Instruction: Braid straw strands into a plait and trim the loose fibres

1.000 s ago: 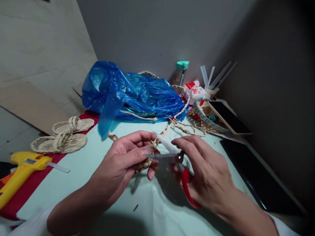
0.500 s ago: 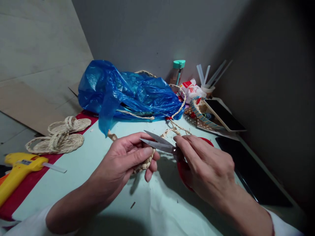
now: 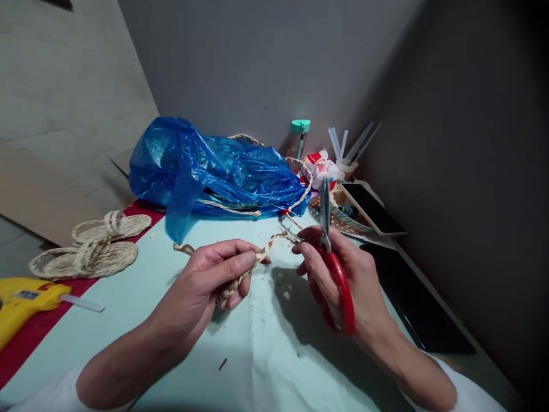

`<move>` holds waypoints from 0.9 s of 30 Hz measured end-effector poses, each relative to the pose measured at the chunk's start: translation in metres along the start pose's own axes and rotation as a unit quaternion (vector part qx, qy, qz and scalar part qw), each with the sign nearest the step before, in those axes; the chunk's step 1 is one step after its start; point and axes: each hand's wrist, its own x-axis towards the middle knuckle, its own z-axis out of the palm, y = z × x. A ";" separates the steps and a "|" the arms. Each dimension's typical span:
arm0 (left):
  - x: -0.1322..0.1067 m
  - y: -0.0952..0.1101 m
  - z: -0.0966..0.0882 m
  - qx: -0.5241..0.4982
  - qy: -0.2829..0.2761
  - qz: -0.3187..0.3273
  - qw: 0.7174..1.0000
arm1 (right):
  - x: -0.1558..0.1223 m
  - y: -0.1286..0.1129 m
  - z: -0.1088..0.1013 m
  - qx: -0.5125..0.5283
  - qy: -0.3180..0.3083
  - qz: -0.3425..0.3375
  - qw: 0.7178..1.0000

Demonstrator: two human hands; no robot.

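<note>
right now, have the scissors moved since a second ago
Yes: the red-handled scissors swung up and right; their blade tips, earlier below the blue plastic bag, now show right of it.

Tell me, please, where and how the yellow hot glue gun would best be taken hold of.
Probably by the handle of the yellow hot glue gun, coming from the near side: it lies on its side, handle slanting toward the near left, while the translucent glue stick juts right. The left hand, nearest, holds braided straw cord.

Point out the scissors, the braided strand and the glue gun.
Scissors (image 3: 337, 270), head view: upper part of the red handle.
Braided strand (image 3: 266, 248), head view: its exposed pale stretch.
Glue gun (image 3: 32, 304), head view: its yellow body.
</note>
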 end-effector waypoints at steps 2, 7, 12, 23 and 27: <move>0.000 -0.001 -0.001 0.021 -0.015 -0.016 1.000 | 0.000 -0.002 0.000 0.037 -0.021 0.036 0.998; 0.000 -0.002 -0.001 0.062 -0.062 -0.024 0.996 | 0.001 -0.005 -0.002 0.047 -0.041 0.020 0.998; -0.001 -0.001 0.003 0.078 -0.124 -0.014 0.989 | -0.001 -0.004 -0.003 0.015 -0.060 -0.069 0.996; -0.001 -0.003 0.000 0.076 -0.073 -0.012 0.994 | -0.002 -0.001 -0.001 0.012 -0.063 -0.094 0.993; -0.002 -0.005 0.000 0.065 -0.102 -0.006 0.993 | -0.002 0.003 -0.002 -0.023 -0.045 -0.128 0.991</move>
